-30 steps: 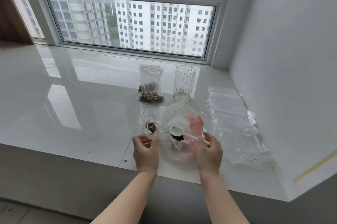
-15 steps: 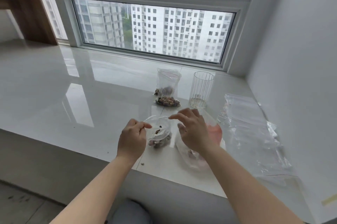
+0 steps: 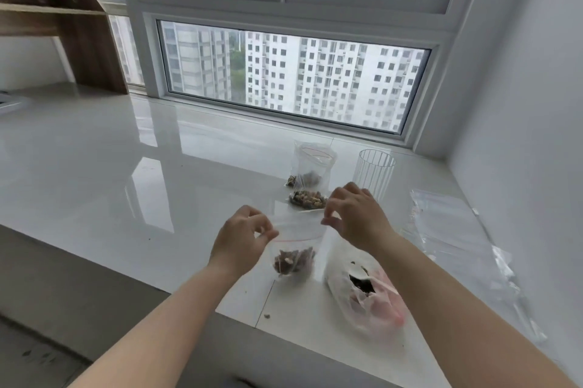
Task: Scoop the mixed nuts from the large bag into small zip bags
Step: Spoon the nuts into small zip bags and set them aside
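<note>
A small clear zip bag (image 3: 295, 253) with a red zip line and a clump of mixed nuts at its bottom hangs just above the white sill. My left hand (image 3: 241, 237) pinches its top left corner and my right hand (image 3: 356, 214) pinches its top right corner, stretching the mouth between them. The large white and pink bag (image 3: 362, 293) lies on the sill to the right, its dark opening showing nuts; my right forearm crosses over it. No spoon is visible.
Two filled small zip bags (image 3: 310, 181) stand behind my hands, beside an empty ribbed glass (image 3: 373, 173). A pile of empty clear bags (image 3: 457, 239) lies along the right wall. Crumbs (image 3: 266, 315) dot the sill near its front edge. A wooden shelf (image 3: 56, 18) stands far left.
My right hand left the large bag and spoon and joined my left hand on the small bag, which rose off the sill and now hangs stretched between both hands. The view tilted upward.
</note>
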